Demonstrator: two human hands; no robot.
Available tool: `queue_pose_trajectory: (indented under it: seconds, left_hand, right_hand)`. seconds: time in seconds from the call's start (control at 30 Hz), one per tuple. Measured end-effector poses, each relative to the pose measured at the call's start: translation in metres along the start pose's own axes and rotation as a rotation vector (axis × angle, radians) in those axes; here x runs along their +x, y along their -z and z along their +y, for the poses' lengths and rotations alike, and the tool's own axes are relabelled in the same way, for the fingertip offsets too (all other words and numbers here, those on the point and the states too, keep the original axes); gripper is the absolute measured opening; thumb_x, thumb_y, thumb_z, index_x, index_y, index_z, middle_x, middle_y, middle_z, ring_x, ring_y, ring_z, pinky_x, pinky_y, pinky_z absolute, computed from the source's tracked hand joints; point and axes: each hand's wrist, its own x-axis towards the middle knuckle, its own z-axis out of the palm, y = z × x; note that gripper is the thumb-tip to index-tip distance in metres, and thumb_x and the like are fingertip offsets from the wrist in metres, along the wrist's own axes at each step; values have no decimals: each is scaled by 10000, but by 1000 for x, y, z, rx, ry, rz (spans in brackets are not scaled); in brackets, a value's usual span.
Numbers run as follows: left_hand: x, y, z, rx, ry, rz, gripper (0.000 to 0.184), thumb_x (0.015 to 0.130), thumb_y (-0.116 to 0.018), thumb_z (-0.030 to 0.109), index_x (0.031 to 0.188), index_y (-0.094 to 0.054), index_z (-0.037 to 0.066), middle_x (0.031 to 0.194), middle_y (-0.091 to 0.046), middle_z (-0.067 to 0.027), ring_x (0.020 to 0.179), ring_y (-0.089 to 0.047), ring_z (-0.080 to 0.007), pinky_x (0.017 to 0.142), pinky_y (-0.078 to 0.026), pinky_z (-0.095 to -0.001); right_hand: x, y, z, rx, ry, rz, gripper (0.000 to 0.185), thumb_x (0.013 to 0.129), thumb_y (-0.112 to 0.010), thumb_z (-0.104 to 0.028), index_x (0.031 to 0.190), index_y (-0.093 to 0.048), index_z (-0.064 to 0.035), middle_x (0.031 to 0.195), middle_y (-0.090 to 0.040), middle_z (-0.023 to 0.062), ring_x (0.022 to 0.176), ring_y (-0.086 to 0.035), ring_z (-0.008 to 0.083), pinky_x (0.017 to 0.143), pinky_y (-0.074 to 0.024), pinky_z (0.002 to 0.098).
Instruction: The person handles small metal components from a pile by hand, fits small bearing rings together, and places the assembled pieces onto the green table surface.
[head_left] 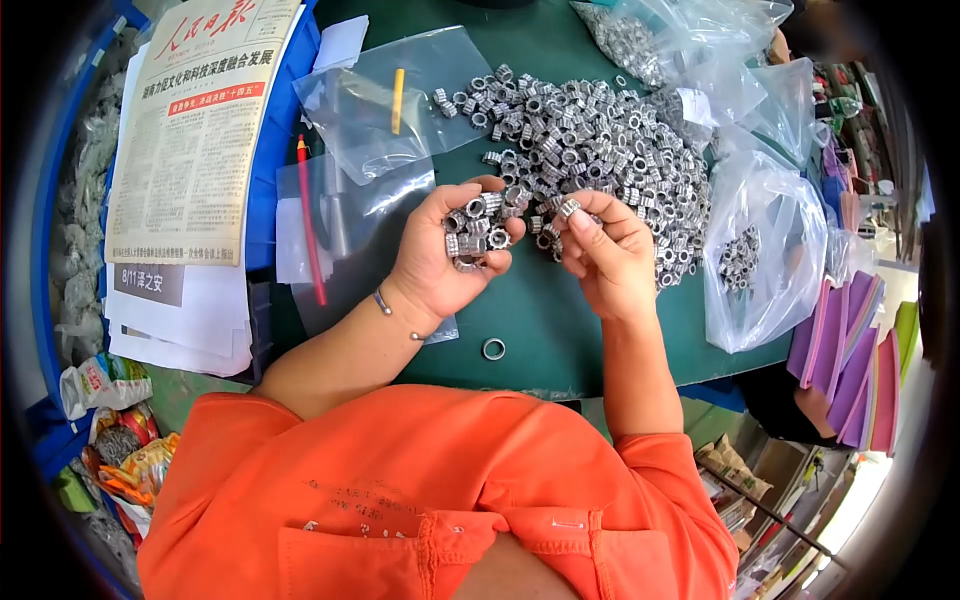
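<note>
My left hand (445, 245) is cupped, palm up, around several small metal rings (478, 232) with notched outer edges. To its right, my right hand (607, 245) pinches one metal ring (569, 208) between thumb and forefinger. Behind both hands spreads a large pile of the same rings (600, 140) on the green table (540, 365). A single smoother-looking ring (493, 349) lies apart near the table's front edge. Whether my right hand's curled fingers hold more rings is hidden.
Clear plastic bags (390, 100) with a yellow stick (397, 100) lie at the left, beside a red pencil (311, 220). A newspaper (190, 130) rests on a blue bin (275, 140). On the right, a plastic bag (755, 300) holds more rings.
</note>
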Motion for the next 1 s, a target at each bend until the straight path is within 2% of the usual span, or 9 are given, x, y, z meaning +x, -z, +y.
queue_pose_trajectory:
  seconds: [0.07, 0.1, 0.17, 0.2, 0.27, 0.37, 0.57, 1.0]
  left_hand:
    - [-1, -8, -4, 89, -11, 94, 203, 814, -506, 220, 962, -548, 88, 845, -593, -80, 746, -591, -199, 484, -423, -271]
    - [-1, -6, -5, 93, -5, 96, 203, 814, -506, 220, 962, -548, 88, 845, -593, -80, 746, -591, -199, 484, -423, -271]
    - [0, 0, -5, 122, 18, 29, 228, 841, -488, 227, 1002, -538, 73, 998, -537, -158, 827, -535, -230, 512, -457, -280]
    - [0, -1, -6, 124, 24, 32, 228, 841, -488, 227, 1002, -538, 73, 998, -537, -158, 827, -535, -230, 512, -457, -280]
    - [-1, -5, -7, 153, 45, 68, 209, 820, -504, 222, 971, -553, 86, 850, -597, -85, 746, -595, -197, 494, -443, -278]
    - [0, -5, -8, 163, 49, 72, 210, 821, -503, 223, 970, -553, 84, 845, -596, -91, 744, -594, -197, 493, -442, -277]
    - [0, -5, -7, 163, 45, 68, 206, 822, -501, 219, 968, -553, 83, 839, -592, -94, 745, -592, -200, 490, -442, -278]
    - [0, -5, -7, 193, 45, 57, 199, 819, -507, 215, 961, -554, 84, 832, -592, -93, 740, -592, -200, 487, -441, -275]
  right_hand:
    - [-3, 0, 3, 92, -40, 14, 135, 838, -571, -51, 955, -574, 17, 797, -609, 95, 570, -472, 72, 432, -342, 176]
    - [-5, 1, 4, 180, -82, 24, 134, 842, -564, -51, 956, -575, 19, 798, -610, 100, 564, -474, 77, 432, -345, 176]
    - [-8, 2, 5, 209, -107, 32, 131, 847, -543, -56, 946, -575, 23, 812, -606, 109, 585, -481, 87, 443, -356, 180]
    - [-9, 2, 6, 258, -105, 38, 132, 843, -533, -51, 943, -576, 23, 821, -604, 110, 601, -485, 92, 451, -364, 185]
    - [-9, 6, 9, 315, -118, 27, 156, 827, -515, -49, 958, -571, 17, 824, -595, 107, 637, -494, 107, 474, -381, 195]
    - [-11, 2, 11, 417, -104, 25, 179, 826, -512, -50, 986, -561, 13, 802, -588, 105, 628, -493, 108, 453, -378, 196]
    - [-11, 8, 15, 429, -155, -12, 197, 830, -494, -43, 1008, -554, 17, 791, -588, 115, 590, -490, 111, 388, -363, 190]
    - [-11, 4, 20, 337, -103, 0, 128, 829, -518, -37, 941, -549, 18, 783, -603, 119, 548, -493, 93, 379, -370, 182]
